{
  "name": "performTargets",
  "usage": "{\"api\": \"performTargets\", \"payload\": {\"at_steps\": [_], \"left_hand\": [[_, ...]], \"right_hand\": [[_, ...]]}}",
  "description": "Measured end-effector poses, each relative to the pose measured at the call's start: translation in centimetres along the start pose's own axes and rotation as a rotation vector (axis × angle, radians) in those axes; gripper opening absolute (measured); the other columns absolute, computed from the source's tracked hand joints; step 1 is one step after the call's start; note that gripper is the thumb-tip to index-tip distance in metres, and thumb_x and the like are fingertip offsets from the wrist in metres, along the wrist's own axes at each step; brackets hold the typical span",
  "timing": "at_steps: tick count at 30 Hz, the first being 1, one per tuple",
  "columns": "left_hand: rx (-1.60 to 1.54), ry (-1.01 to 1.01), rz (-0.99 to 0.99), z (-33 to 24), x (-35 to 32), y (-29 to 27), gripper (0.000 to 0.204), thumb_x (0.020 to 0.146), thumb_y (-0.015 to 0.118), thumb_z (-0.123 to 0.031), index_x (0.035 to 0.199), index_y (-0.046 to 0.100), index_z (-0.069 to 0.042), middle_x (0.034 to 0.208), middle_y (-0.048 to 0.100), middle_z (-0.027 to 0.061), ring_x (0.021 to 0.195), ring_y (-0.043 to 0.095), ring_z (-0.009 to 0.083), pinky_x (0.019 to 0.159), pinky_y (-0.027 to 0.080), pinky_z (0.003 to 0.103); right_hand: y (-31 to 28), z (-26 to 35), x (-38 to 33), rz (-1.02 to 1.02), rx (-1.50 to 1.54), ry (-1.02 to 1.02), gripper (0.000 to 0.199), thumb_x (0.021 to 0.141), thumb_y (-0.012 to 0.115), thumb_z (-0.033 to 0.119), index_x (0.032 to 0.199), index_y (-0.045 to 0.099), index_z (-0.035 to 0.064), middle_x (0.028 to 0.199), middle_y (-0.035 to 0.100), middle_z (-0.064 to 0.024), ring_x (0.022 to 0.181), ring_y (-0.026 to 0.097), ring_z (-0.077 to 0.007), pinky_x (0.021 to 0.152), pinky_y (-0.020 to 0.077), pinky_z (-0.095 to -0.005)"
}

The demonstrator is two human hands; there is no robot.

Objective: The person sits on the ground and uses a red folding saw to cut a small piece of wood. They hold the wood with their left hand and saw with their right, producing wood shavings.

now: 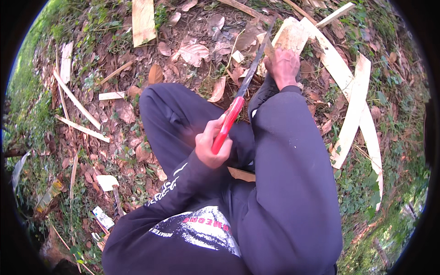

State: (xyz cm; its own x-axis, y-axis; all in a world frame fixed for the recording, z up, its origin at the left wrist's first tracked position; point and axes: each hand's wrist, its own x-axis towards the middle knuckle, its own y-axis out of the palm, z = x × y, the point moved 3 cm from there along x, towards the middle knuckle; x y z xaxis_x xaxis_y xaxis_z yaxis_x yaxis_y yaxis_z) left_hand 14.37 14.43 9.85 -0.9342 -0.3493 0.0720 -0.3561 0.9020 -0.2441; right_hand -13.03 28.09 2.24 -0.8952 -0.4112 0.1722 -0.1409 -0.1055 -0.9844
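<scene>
My left hand (212,145) is closed around the red handle of a long knife (233,110). Its narrow dark blade slants up and to the right, the tip close to a pale piece of wood (292,35). Beyond my bent leg, my right hand (282,66) has its fingers curled down on a small brownish wood piece (269,49), beside the blade. Its fingertips are partly hidden. A dark shoe (265,95) lies just below that hand. The blade and the small piece overlap in view; I cannot tell whether they touch.
Long pale wood strips (354,110) cross on the ground at the right. A board (144,23) lies at the far left, with thin sticks (78,101) scattered nearer. Dry leaves (192,52) and green plants cover the soil. My bent legs (295,174) fill the middle.
</scene>
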Motion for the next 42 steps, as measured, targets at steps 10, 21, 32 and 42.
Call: {"api": "performTargets", "payload": {"at_steps": [10, 21, 32, 42], "left_hand": [[0.103, 0.055, -0.021, -0.4, 5.7, 2.2, 0.031, 0.080, 0.059, 0.002, 0.111, 0.057, 0.005, 0.073, 0.069, 0.0144, 0.056, 0.063, 0.0130, 0.054, 0.049, 0.028], [0.029, 0.020, 0.007, 1.4, 10.9, 5.2, 0.031, 0.081, 0.059, 0.002, 0.112, 0.056, 0.004, 0.073, 0.067, 0.0128, 0.056, 0.061, 0.0125, 0.053, 0.046, 0.028], [0.033, 0.182, -0.053, 1.8, 14.3, 6.8, 0.026, 0.083, 0.062, -0.003, 0.107, 0.057, 0.003, 0.060, 0.058, 0.0105, 0.048, 0.055, 0.0125, 0.046, 0.041, 0.029], [0.033, 0.022, -0.018, 0.6, 9.1, 2.6, 0.026, 0.082, 0.060, 0.000, 0.108, 0.058, 0.004, 0.065, 0.060, 0.0061, 0.055, 0.055, 0.0087, 0.051, 0.044, 0.026]], "right_hand": [[0.2, 0.4, 0.3, 0.092, -0.031, 0.046, 0.030, 0.074, 0.075, 0.035, 0.080, 0.071, 0.0065, 0.081, 0.070, -0.0128, 0.087, 0.067, -0.0284, 0.081, 0.0497, -0.0423], [-0.1, -0.6, 0.2, 0.075, -0.033, 0.046, 0.041, 0.073, 0.078, 0.042, 0.084, 0.068, 0.0041, 0.079, 0.067, -0.0139, 0.085, 0.065, -0.0312, 0.080, 0.0495, -0.0434], [-0.1, -0.2, 0.8, 0.047, -0.017, 0.078, 0.037, 0.073, 0.077, 0.039, 0.083, 0.069, 0.0048, 0.080, 0.068, -0.0136, 0.084, 0.065, -0.0308, 0.078, 0.0497, -0.0429], [0.6, -0.1, 0.5, 0.050, -0.028, 0.143, 0.036, 0.075, 0.077, 0.038, 0.087, 0.069, 0.0045, 0.086, 0.068, -0.0134, 0.090, 0.064, -0.0289, 0.083, 0.0486, -0.0409]]}}
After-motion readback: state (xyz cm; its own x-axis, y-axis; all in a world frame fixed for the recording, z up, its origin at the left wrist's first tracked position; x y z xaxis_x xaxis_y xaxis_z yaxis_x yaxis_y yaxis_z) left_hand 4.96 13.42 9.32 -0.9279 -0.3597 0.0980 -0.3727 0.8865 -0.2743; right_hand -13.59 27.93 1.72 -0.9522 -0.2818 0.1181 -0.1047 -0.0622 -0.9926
